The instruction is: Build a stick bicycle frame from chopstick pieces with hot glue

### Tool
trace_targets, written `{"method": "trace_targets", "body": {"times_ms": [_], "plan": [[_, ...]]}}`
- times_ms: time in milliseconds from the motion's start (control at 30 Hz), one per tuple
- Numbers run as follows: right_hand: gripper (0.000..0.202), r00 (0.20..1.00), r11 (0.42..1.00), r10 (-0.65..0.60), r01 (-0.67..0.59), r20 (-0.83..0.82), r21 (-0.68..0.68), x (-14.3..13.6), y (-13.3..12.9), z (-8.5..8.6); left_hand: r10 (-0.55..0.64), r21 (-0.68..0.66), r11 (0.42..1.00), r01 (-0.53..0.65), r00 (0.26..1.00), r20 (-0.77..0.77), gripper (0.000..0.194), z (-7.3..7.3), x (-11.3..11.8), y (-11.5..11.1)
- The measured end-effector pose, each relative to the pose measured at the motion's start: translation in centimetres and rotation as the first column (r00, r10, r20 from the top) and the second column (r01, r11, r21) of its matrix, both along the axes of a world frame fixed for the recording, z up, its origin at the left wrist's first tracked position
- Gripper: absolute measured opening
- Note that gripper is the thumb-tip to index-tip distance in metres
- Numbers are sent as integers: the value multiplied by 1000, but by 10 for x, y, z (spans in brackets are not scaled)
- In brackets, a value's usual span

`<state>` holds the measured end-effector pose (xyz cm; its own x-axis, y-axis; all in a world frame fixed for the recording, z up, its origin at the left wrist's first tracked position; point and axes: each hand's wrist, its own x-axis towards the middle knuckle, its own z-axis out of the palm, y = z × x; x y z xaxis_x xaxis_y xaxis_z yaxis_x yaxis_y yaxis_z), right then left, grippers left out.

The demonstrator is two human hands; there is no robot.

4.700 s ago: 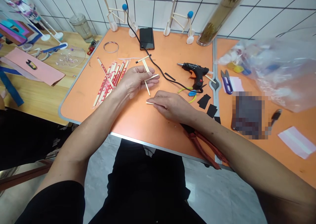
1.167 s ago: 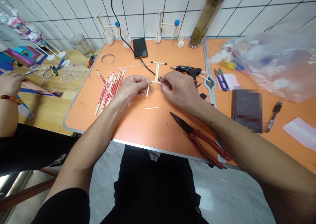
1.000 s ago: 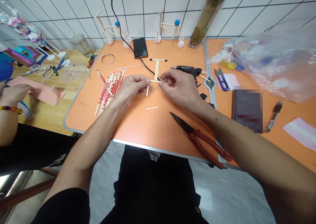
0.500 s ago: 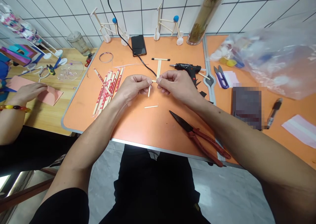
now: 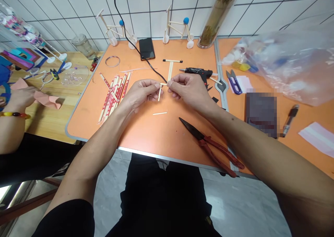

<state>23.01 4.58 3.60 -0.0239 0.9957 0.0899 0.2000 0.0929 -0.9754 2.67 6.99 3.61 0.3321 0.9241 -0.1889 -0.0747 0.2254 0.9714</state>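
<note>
Head view: left hand and right hand pinch the stick frame between them; long axis points forward, slightly right; right hand nearer.

No legible text, brand, number or sign. Red-and-white wrappers on the sticks: printed marks, too small to read. Pen: marks on barrel, unreadable. Dark object at right: pixelated, any lettering obscured.
</note>
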Motion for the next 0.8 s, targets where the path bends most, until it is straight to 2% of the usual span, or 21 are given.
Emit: {"method": "trace_targets", "body": {"times_ms": [400, 800], "plan": [[24, 1000, 1000, 6, -6, -18, -1, 1, 0, 1, 32, -24, 999, -31, 999, 19, 15, 0, 1, 0], [27, 1000, 1000, 21, -21, 5, 7, -2, 2, -5, 58, -5, 998, -58, 998, -16, 30, 1, 3, 0]]}}
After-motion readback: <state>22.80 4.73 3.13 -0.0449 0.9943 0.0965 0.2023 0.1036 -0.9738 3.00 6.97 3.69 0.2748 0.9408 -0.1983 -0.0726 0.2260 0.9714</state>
